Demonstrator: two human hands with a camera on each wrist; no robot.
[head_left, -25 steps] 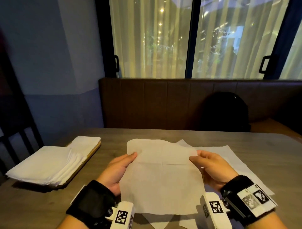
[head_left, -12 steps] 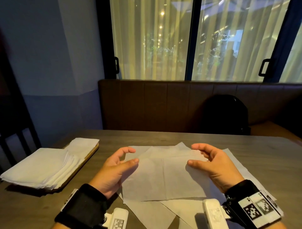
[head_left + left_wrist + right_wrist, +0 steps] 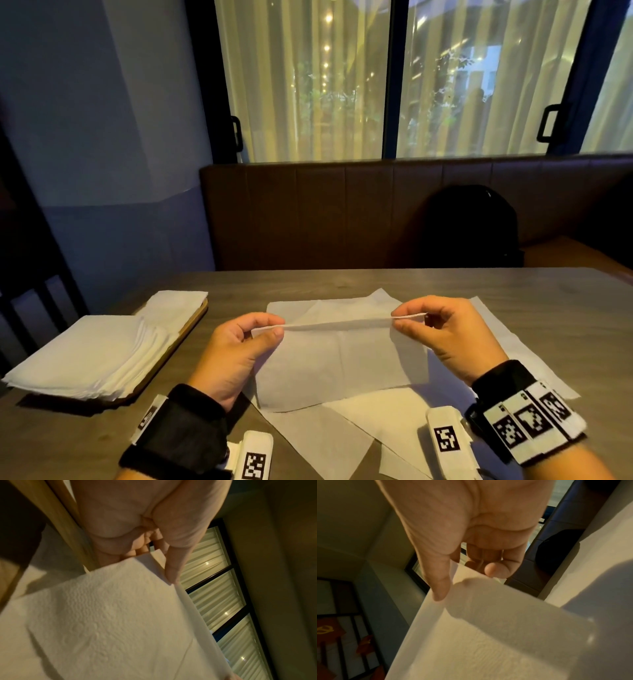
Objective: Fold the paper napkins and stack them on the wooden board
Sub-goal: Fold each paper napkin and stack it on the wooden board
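Left hand (image 3: 236, 349) and right hand (image 3: 448, 332) each pinch a far corner of the thin white paper napkin (image 3: 339, 363), lifted above the grey-brown wooden worktop (image 3: 342, 284).

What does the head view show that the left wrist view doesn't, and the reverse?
Head view only: the right hand pinching the napkin's other corner, the folded stack on the wooden board, and loose sheets on the table. Left wrist view only: the napkin's embossed texture. Both: the left hand pinching the napkin.
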